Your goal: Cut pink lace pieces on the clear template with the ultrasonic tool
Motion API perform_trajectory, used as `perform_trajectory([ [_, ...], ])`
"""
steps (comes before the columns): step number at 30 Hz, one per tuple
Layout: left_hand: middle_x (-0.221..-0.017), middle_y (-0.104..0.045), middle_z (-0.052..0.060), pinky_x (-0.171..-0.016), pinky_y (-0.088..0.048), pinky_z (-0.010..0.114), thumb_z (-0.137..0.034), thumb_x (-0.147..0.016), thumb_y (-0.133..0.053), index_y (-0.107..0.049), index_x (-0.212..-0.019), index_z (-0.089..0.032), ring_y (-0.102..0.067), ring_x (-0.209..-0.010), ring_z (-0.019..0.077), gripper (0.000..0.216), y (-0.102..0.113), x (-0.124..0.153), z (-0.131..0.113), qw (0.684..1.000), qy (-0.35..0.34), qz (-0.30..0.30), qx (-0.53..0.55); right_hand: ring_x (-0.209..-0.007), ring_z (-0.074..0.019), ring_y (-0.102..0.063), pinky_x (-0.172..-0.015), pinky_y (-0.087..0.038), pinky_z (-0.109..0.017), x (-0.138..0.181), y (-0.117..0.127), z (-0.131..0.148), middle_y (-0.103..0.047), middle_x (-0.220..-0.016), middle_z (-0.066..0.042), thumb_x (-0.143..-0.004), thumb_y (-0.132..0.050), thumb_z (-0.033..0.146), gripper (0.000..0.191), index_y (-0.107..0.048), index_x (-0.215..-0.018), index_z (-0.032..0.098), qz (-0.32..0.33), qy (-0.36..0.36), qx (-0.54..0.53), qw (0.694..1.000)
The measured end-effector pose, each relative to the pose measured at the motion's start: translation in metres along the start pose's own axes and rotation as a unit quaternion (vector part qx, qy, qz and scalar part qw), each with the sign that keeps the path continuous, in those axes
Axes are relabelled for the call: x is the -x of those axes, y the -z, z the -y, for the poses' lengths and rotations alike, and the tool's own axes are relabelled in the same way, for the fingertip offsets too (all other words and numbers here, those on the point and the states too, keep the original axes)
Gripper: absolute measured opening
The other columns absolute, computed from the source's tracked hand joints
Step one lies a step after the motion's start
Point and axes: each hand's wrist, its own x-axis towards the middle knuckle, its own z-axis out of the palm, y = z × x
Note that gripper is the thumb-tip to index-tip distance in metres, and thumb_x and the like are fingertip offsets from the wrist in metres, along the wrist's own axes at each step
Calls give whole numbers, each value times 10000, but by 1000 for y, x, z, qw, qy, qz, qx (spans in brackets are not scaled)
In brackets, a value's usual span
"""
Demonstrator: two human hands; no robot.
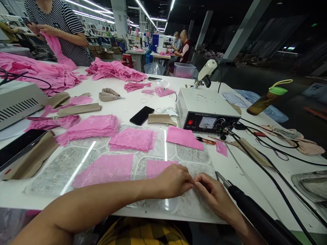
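Observation:
My left hand point(176, 180) and my right hand point(211, 192) meet over the clear patterned mat point(68, 166). Both have fingers pinched together; whatever is between them is too small or hidden to make out. Beneath my left wrist, a pink fabric piece point(158, 166) is partly covered. To its left lies a larger pink mesh piece point(107, 168). Behind are a stack of pink lace pieces point(133, 139) and a taller pink fabric stack point(92, 127). A black pen-like handheld tool with a metal tip point(240, 195) lies just right of my right hand.
A white control box point(209, 105) with a meter stands behind, its black cables point(265, 163) running along the right side. Orange-handled snips point(206, 140), a phone point(141, 115) and a bottle point(267, 98) are on the table. A person in stripes point(63, 30) handles pink fabric across it.

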Motion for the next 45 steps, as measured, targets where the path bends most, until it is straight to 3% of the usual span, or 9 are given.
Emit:
perform_trajectory([
  [11, -723, -666, 0, -613, -437, 172, -104, -798, -688, -760, -813, -148, -613, -679, 110, 86, -3, -3, 4, 995, 41, -18, 94, -605, -133, -509, -554, -423, -253, 3, -2, 1, -572, -705, -3, -910, -525, 433, 267, -596, -789, 207, -26, -3, 4, 1000],
  [21, -720, -673, 20, -687, -487, 239, -67, -798, -604, -711, -763, -134, -622, -712, 146, 130, 1, -2, 7, 996, 25, -43, 71, -549, -118, -462, -512, -380, -251, 4, -8, 1, -516, -648, 10, -911, -510, 298, 245, -537, -685, 208, -40, 39, 60, 997],
  [24, -779, -690, 45, -748, -499, 267, -124, -818, -624, -688, -736, -140, -628, -751, 161, 105, 9, 10, -7, 998, -15, -23, 59, -546, -121, -479, -508, -395, -249, 4, -5, 1, -531, -649, 6, -902, -517, 288, 222, -556, -698, 210, -36, 43, 54, 997],
  [28, -777, -698, 35, -806, -500, 247, -221, -877, -641, -664, -694, -157, -646, -752, 144, 195, 24, 39, -19, 984, -161, 57, 52, -576, -132, -537, -525, -449, -255, 6, 0, 0, -609, -764, -25, -874, -509, 241, 122, -628, -855, 219, -53, 63, 54, 995],
  [31, -914, -708, 79, -811, -511, 251, -141, -928, -517, -697, -885, -131, -658, -843, 154, 185, 39, 59, -4, 995, -94, -25, 21, -588, -131, -552, -520, -464, -255, 8, -1, 3, -625, -830, -38, -878, -522, 241, 118, -636, -909, 234, -90, 83, 46, 991],
  [33, -969, -703, 88, -805, -516, 248, -130, -941, -479, -698, -977, -136, -655, -885, 154, 222, 44, 70, 11, 996, -58, -65, -3, -600, -134, -559, -536, -472, -255, 7, -7, 9, -620, -800, -33, -904, -520, 255, 123, -639, -877, 240, -70, 98, 37, 992],
  [36, -968, -705, 78, -843, -502, 281, -172, -947, -521, -709, -960, -156, -650, -893, 165, 190, 43, 84, 26, 995, -62, -67, -29, -629, -138, -573, -569, -484, -255, 1, -22, 21, -626, -780, -40, -934, -481, 243, 173, -636, -859, 231, -14, 133, 37, 990],
  [45, -1105, -678, 81, -932, -434, 330, -218, -978, -511, -691, -988, -183, -609, -1046, 189, 184, 31, 99, 26, 983, -97, -45, -149, -713, -157, -623, -625, -482, -265, -25, -53, 32, -651, -794, -42, -917, -469, 147, 192, -644, -868, 208, 87, 233, 143, 958],
])
